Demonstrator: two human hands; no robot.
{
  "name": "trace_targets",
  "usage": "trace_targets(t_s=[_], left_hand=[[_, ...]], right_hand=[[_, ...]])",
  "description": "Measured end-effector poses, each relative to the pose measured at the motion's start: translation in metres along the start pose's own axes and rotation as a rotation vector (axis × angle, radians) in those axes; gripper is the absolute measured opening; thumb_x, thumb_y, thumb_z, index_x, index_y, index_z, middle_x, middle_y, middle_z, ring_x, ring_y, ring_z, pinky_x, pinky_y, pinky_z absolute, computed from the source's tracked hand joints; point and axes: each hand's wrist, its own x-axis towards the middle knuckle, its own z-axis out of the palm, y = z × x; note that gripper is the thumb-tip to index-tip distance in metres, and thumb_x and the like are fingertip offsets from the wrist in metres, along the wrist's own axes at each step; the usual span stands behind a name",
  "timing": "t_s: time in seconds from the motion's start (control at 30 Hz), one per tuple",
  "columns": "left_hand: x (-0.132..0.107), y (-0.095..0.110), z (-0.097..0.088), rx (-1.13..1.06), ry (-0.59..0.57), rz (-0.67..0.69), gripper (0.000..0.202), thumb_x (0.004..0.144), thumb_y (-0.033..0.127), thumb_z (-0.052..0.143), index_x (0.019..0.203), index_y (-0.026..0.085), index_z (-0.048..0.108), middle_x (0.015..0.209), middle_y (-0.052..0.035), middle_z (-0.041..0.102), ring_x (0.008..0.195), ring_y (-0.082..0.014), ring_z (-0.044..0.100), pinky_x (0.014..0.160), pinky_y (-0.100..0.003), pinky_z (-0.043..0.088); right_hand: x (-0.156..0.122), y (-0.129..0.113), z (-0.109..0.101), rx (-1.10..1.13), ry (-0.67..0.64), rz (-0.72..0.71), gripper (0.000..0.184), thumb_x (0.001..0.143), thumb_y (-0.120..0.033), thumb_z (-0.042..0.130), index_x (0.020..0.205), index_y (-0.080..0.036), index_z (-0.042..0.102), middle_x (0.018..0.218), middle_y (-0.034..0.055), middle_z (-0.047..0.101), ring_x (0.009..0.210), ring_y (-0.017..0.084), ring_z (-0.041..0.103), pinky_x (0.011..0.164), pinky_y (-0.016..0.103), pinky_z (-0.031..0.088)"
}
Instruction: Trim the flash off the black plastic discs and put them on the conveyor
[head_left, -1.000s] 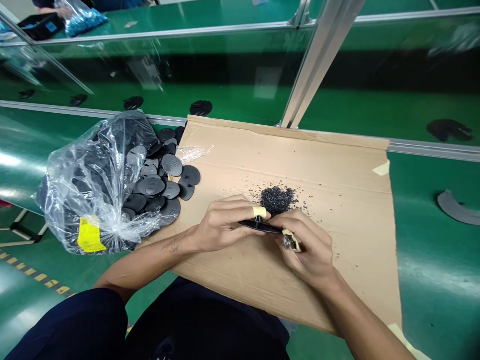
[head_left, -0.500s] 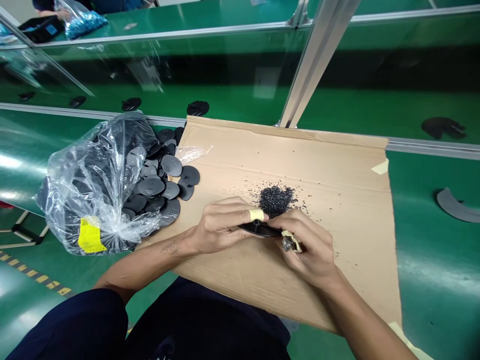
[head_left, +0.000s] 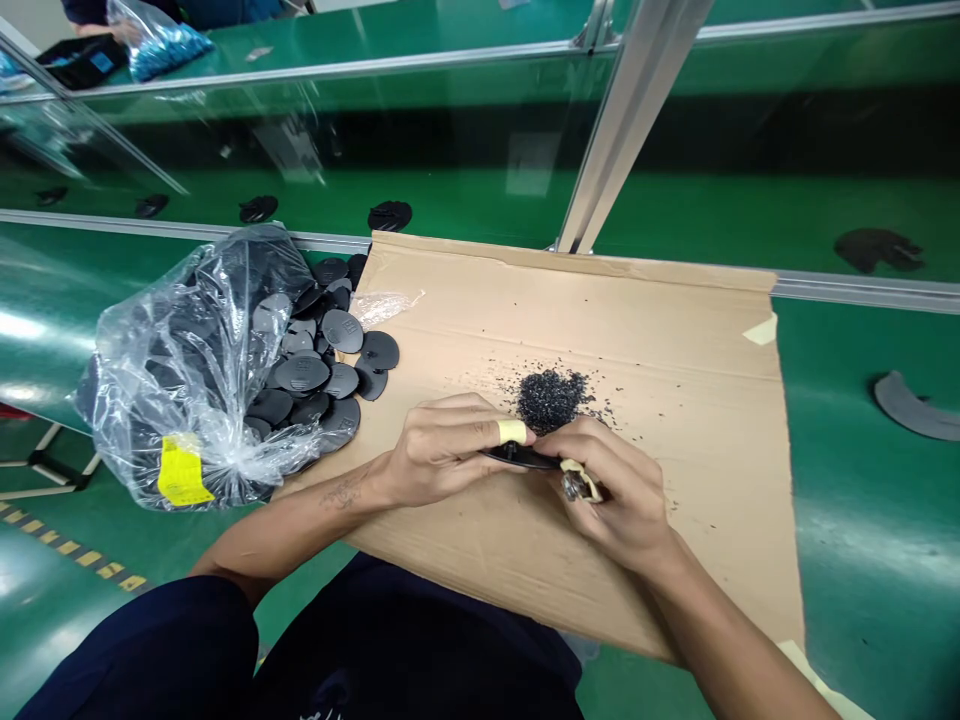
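Note:
My left hand (head_left: 442, 450) is closed on a black plastic disc (head_left: 525, 457), held nearly edge-on above the cardboard, with a strip of yellow tape round one finger. Against the disc's right side, my right hand (head_left: 619, 480) is closed round a small tool wrapped in pale tape (head_left: 579, 482). Only its shiny butt end shows; its working end is hidden by the fingers. Just beyond both hands lies a heap of small black plastic scraps (head_left: 553, 398) on the cardboard sheet (head_left: 675, 340).
Left of the cardboard, a clear plastic bag (head_left: 176, 370) with a yellow label spills several black discs (head_left: 303, 373). A metal post (head_left: 637, 120) and clear panels stand behind. At right lies a curved grey piece (head_left: 916, 405). Someone's hand shows by a black bin (head_left: 82, 62) at far left.
The view has shifted very slightly. Both hands keep their grips, and the disc sits in almost the same place with a small change in tilt.

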Motion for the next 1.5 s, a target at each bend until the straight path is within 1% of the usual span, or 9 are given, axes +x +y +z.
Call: trace_targets(t_s=[0.1,0.27,0.4,0.53,0.73,0.93,1.1,1.27,1.5], left_hand=[[0.003,0.0,0.0,-0.016,-0.04,-0.033,0.022,0.088,0.019,0.072,0.11,0.014,0.071,0.09,-0.0086,0.078,0.084,-0.016,0.071,0.075,-0.03,0.06],[0.002,-0.003,0.002,-0.114,-0.09,-0.082,0.026,0.094,0.021,0.065,0.117,0.011,0.069,0.105,-0.0139,0.076,0.101,-0.0188,0.07,0.09,-0.035,0.059],[-0.002,-0.002,0.003,-0.088,-0.044,-0.053,0.027,0.093,0.016,0.065,0.12,0.014,0.068,0.098,-0.0111,0.077,0.092,-0.0167,0.071,0.08,-0.031,0.061],[-0.004,-0.001,0.003,0.026,-0.047,0.013,0.028,0.094,0.017,0.064,0.121,0.013,0.066,0.094,-0.0104,0.076,0.09,-0.0176,0.071,0.08,-0.034,0.061],[-0.002,-0.001,0.005,-0.025,-0.041,-0.089,0.028,0.093,0.023,0.067,0.12,0.014,0.066,0.096,-0.01,0.075,0.088,-0.0164,0.07,0.078,-0.031,0.059],[-0.001,-0.002,0.001,0.035,0.004,-0.106,0.02,0.088,0.025,0.073,0.104,0.014,0.069,0.088,-0.0067,0.075,0.081,-0.0144,0.068,0.075,-0.028,0.055],[-0.003,-0.005,0.001,0.065,0.01,-0.097,0.019,0.089,0.027,0.073,0.103,0.014,0.07,0.086,-0.007,0.074,0.079,-0.0148,0.067,0.072,-0.028,0.053],[-0.004,-0.006,0.003,0.044,0.008,-0.09,0.019,0.088,0.027,0.073,0.104,0.016,0.07,0.084,-0.0056,0.073,0.078,-0.0148,0.067,0.072,-0.029,0.054],[-0.005,-0.006,0.004,0.049,-0.021,-0.081,0.016,0.088,0.022,0.073,0.102,0.015,0.07,0.086,-0.0072,0.075,0.08,-0.0156,0.068,0.073,-0.03,0.054]], right_hand=[[-0.001,0.0,0.001,-0.005,0.013,0.002,0.019,0.091,-0.008,0.057,0.104,-0.021,0.062,0.084,0.0058,0.065,0.072,0.016,0.063,0.06,0.03,0.052],[-0.003,0.002,0.003,-0.008,0.082,0.019,0.022,0.088,-0.005,0.061,0.103,-0.021,0.063,0.086,0.0063,0.067,0.074,0.017,0.065,0.061,0.031,0.053],[-0.001,0.004,0.003,-0.014,0.063,-0.001,0.021,0.088,-0.007,0.061,0.104,-0.021,0.063,0.088,0.0072,0.068,0.074,0.018,0.066,0.063,0.033,0.055],[0.001,0.003,0.004,-0.028,0.06,-0.023,0.021,0.088,-0.007,0.06,0.104,-0.02,0.063,0.092,0.0088,0.07,0.078,0.02,0.068,0.067,0.035,0.056],[0.0,0.002,0.005,0.016,0.081,0.018,0.021,0.087,-0.006,0.063,0.1,-0.022,0.065,0.092,0.0071,0.071,0.08,0.019,0.069,0.069,0.034,0.057],[0.003,0.004,0.002,0.044,0.096,0.058,0.023,0.086,-0.005,0.063,0.101,-0.022,0.065,0.093,0.0071,0.069,0.083,0.02,0.068,0.07,0.034,0.056],[0.003,0.011,-0.001,-0.139,0.079,0.112,0.022,0.088,-0.01,0.058,0.104,-0.022,0.066,0.092,0.0076,0.07,0.084,0.022,0.067,0.07,0.036,0.054],[-0.001,0.015,-0.001,-0.385,-0.042,0.053,0.026,0.09,-0.008,0.05,0.107,-0.02,0.065,0.087,0.0074,0.07,0.077,0.021,0.062,0.067,0.035,0.048],[-0.002,0.016,-0.001,-0.5,-0.057,0.0,0.019,0.092,-0.009,0.054,0.103,-0.018,0.066,0.079,0.0052,0.066,0.068,0.018,0.054,0.062,0.032,0.04]])
